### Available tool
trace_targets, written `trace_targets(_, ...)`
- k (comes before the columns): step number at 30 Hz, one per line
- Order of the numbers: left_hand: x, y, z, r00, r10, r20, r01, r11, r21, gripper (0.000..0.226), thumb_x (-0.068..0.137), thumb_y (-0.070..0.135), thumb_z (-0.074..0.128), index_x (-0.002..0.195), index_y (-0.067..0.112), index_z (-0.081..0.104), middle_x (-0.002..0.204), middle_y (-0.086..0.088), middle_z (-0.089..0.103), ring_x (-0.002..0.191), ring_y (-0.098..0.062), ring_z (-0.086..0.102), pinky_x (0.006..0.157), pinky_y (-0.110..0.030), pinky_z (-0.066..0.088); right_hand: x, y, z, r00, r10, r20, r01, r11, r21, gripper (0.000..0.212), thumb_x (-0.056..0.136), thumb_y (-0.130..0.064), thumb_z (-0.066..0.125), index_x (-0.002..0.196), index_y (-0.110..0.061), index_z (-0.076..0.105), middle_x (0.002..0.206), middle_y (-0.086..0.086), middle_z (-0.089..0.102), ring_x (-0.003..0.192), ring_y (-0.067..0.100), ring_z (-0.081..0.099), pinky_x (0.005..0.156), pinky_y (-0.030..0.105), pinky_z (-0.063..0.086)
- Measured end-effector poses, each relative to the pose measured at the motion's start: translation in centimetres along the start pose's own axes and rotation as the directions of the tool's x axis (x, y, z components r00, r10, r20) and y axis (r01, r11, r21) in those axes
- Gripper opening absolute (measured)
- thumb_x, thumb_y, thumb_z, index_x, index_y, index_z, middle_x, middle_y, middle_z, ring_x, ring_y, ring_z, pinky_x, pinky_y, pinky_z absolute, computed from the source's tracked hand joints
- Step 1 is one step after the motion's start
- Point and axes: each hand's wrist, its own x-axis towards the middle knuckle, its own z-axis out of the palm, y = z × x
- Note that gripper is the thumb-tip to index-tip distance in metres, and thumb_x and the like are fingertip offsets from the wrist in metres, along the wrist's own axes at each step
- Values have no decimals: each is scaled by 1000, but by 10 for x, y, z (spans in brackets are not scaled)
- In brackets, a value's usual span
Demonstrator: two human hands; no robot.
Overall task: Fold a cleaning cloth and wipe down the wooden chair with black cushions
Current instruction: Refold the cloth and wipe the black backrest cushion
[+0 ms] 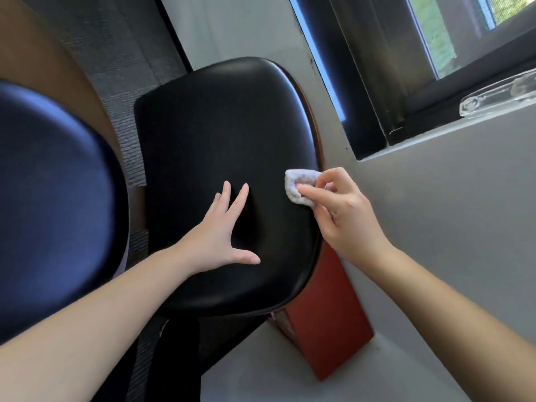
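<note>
Two bare forearms reach in from the 7 and 4 o'clock corners of the view. The left hand lies flat, fingers straight and spread, on the glossy black padded cushion, just below its middle, and grasps nothing. At 3 o'clock of that hand, the right hand pinches a small white folded cloth between thumb and curled fingers. The cloth touches the cushion's 3 o'clock edge. Along that edge a thin brown wooden rim of the chair shows behind the padding, close to the pale grey wall. At 5 o'clock of the cushion a reddish-brown wooden panel slopes down beside the wall. A second dark rounded cushion with a bluish sheen fills the 9 o'clock side. Toward 1 o'clock sits a black-framed window, and a clear glass object lies on its sill.
</note>
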Motion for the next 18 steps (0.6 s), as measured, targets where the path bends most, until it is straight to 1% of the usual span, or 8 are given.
trace_targets(2,-5,0,6,1000,-14,8,14,1000,-20,133,65,57,81,147,46,-23,155,8,-36,146,-14,-23,117,-40,21,-17,-6,0,999,7,33,-7,1000,5,33,87,1,56,111,-14,73,101,9,53,85,26,56,74,38,52)
trace_targets(4,-10,0,11,1000,-24,19,25,999,-28,135,64,57,82,147,46,-24,155,7,-36,146,-15,-22,117,-41,20,-12,-6,2,999,26,22,-26,1000,-12,34,87,2,56,111,-13,73,100,11,54,84,28,56,71,41,52)
trace_targets(7,-18,-2,18,998,-32,45,32,999,8,137,63,56,83,146,46,-26,155,6,-36,147,-16,-22,117,-40,22,-2,-6,9,992,103,-75,-104,995,-1,34,88,1,56,114,-15,72,101,9,52,84,26,54,71,40,52)
trace_targets(9,-25,-4,23,998,-39,52,38,999,13,137,63,55,84,146,47,-26,155,7,-36,147,-17,-21,115,-40,25,-21,-16,14,982,145,-123,-143,989,26,35,87,2,55,113,-14,72,100,7,50,86,25,54,73,37,51)
trace_targets(11,-31,-4,28,998,-48,41,48,999,-5,136,64,53,84,147,46,-24,156,6,-34,148,-18,-20,116,-41,24,-55,-32,19,980,164,-109,-159,986,48,35,86,4,56,112,-13,72,99,5,50,85,24,54,74,35,49)
trace_targets(14,-36,-3,32,998,-61,21,61,998,-31,134,66,50,84,149,44,-20,158,5,-31,149,-20,-16,119,-44,21,-86,-48,22,986,159,-59,-155,986,59,32,87,4,56,111,-10,72,98,6,49,83,25,53,71,37,49)
trace_targets(16,-38,-4,33,998,-58,12,59,998,-39,133,66,48,85,150,44,-18,159,5,-29,150,-20,-13,120,-45,21,-80,-43,24,978,184,-103,-178,982,65,33,87,4,57,112,-9,72,98,8,50,83,25,53,72,35,49)
trace_targets(18,-40,-7,34,998,-56,25,57,998,-25,133,66,47,85,150,44,-17,159,5,-28,150,-21,-11,120,-45,20,-74,-41,28,953,251,-171,-238,967,93,35,88,4,55,115,-10,71,100,7,48,84,22,52,75,30,48)
